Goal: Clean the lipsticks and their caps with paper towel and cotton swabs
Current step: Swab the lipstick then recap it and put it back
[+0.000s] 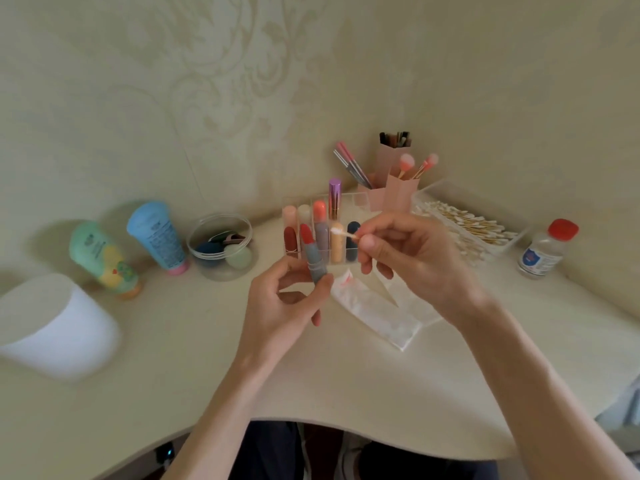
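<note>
Red lipstick (312, 254) held in the left grip (285, 303) — right grip (412, 258) pinches a cotton swab (344, 233) just beside it.

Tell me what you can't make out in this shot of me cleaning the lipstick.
Head view:
- Base of the lipstick: hidden inside the left hand.
- Far end of the cotton swab: covered by fingers of the right hand.
- Print on the clear bottle, blue tube and green tube: too small, blurred.
- White container: blurred, cut by the left edge.
</note>
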Demonstrator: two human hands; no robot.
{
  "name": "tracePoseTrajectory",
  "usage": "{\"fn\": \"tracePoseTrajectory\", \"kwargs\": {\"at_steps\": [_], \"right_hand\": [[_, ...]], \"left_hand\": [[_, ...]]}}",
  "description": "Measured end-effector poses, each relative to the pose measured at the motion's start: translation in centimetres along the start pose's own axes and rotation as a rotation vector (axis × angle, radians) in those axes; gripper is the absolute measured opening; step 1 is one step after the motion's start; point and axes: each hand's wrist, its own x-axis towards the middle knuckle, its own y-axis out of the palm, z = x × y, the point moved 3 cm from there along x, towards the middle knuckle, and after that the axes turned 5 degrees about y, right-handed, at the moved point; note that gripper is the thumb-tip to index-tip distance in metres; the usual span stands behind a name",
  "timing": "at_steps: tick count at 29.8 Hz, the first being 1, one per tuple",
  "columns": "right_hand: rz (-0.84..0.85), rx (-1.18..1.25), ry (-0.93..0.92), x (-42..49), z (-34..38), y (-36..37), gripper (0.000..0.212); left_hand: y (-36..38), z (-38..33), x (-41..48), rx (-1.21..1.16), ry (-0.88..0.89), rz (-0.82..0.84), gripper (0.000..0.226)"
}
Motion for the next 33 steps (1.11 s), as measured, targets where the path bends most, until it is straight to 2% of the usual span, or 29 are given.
{"fn": "tracePoseTrajectory", "kwargs": {"at_steps": [3, 8, 21, 33], "right_hand": [[0.06, -0.036, 0.027, 0.2, -1.2, 0.4, 0.019], [0.005, -0.079, 0.117, -0.5, -3.0, 1.0, 0.009], [0.002, -0.231, 0.14, -1.0, -3.0, 1.6, 0.006], [0.04, -0.173, 0.169, -1.5, -3.5, 2.1, 0.017]], "left_hand": [[-0.5, 0.6, -0.2, -0.056, -0.03, 0.032, 0.008], [-0.5, 1.2, -0.9, -0.172, -0.083, 0.083, 0.01], [-0.5, 1.8, -1.0, -0.194, -0.075, 0.088, 0.014], [-0.1, 2.2, -1.1, -0.2, -0.016, 0.144, 0.022]]}}
